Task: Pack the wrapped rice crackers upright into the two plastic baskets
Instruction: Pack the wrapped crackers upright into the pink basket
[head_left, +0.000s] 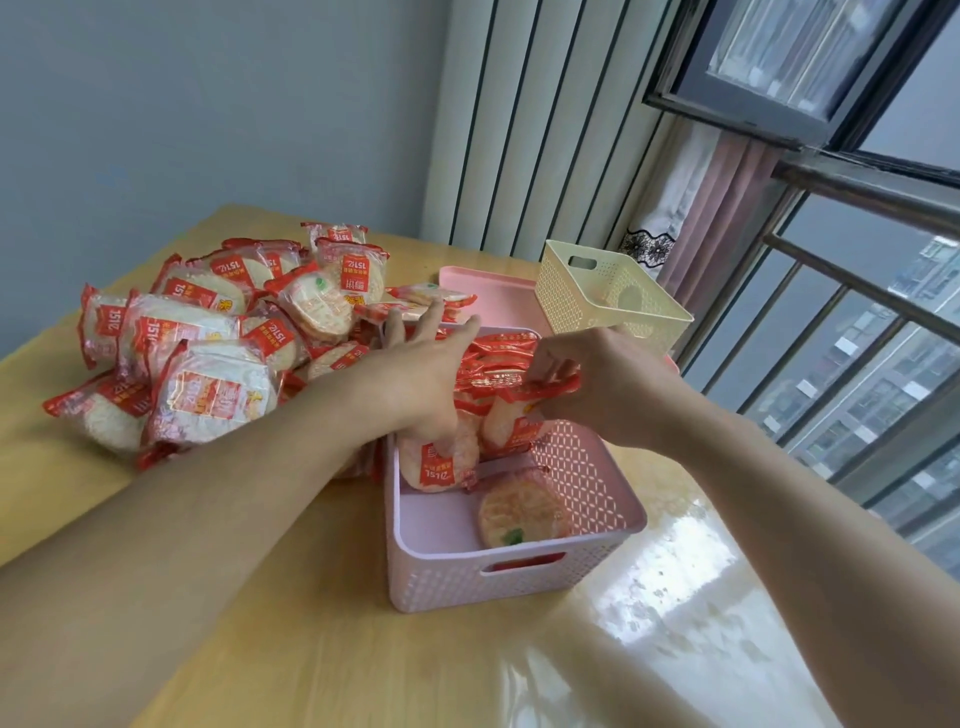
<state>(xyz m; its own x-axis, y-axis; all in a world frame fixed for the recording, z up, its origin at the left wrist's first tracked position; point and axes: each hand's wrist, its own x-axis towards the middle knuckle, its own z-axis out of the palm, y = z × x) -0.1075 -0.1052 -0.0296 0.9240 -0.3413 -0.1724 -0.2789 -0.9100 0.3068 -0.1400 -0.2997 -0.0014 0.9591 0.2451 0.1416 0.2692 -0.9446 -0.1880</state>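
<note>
A pink plastic basket (519, 577) stands in front of me, its far half filled with upright red-and-white wrapped rice crackers (498, 358). My left hand (426, 374) presses against that row with fingers spread, thumb on a wrapped cracker (439, 462) leaning at the row's near end. My right hand (597, 384) pinches the red top edge of another cracker pack (511, 421) standing beside it. One pack (522, 514) lies flat on the basket floor. A cream basket (608, 296) sits behind, with one pack dimly visible inside. A heap of loose packs (208, 338) lies to the left.
The wooden table (311, 649) carries everything; its right part is glossy with window glare. A pink lid (488, 291) lies behind the pink basket. A window with a metal railing (857, 291) runs along the right, a white radiator (524, 124) behind the table.
</note>
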